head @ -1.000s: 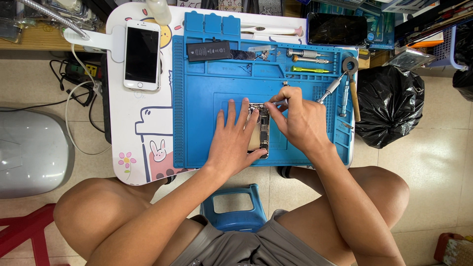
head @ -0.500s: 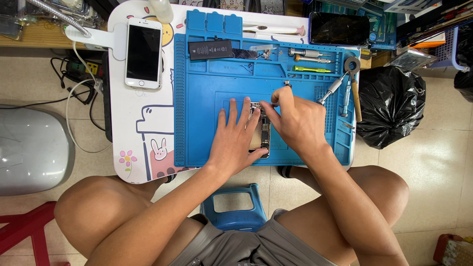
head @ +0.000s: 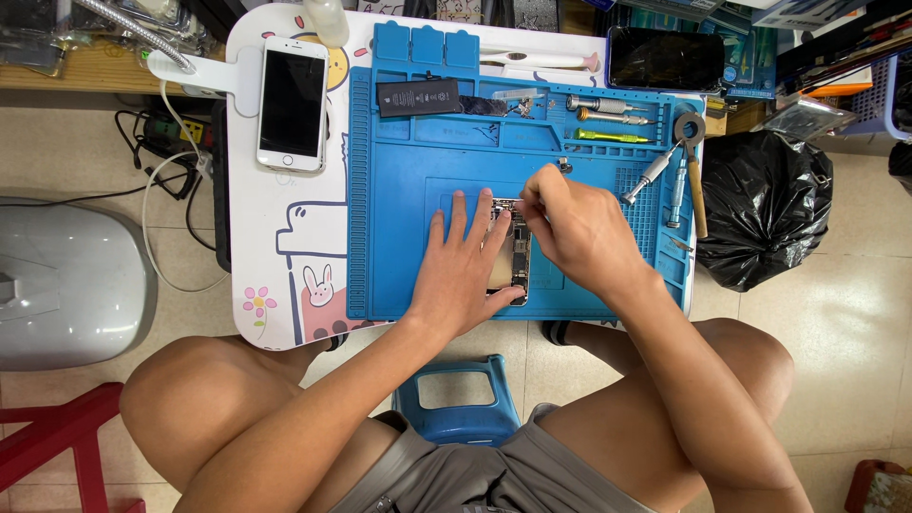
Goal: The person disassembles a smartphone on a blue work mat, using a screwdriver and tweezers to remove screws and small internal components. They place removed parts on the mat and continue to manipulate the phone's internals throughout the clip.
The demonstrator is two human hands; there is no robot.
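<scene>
Overhead view of a small repair bench. An opened phone chassis with exposed internals lies lengthwise near the middle of a blue silicone work mat with moulded compartments, which covers the right part of a white tabletop printed with cartoon figures. The left hand rests flat with its fingers spread, palm down on the mat and the chassis's left edge, pinning it. The right hand sits over the chassis's far right corner, thumb and forefinger pinched together at the far end of the frame; whatever they pinch is too small to make out. Compared with the views half a second and one second earlier, the right hand's fingertips have closed in slightly toward the chassis's far end, while the left hand has kept its place; this suggests fine work at one spot, with the chassis held steady. At the far edge of the mat lie a flat black rectangular battery and a row of slim screwdrivers. A white-framed smartphone with a dark screen lies to the far left.
</scene>
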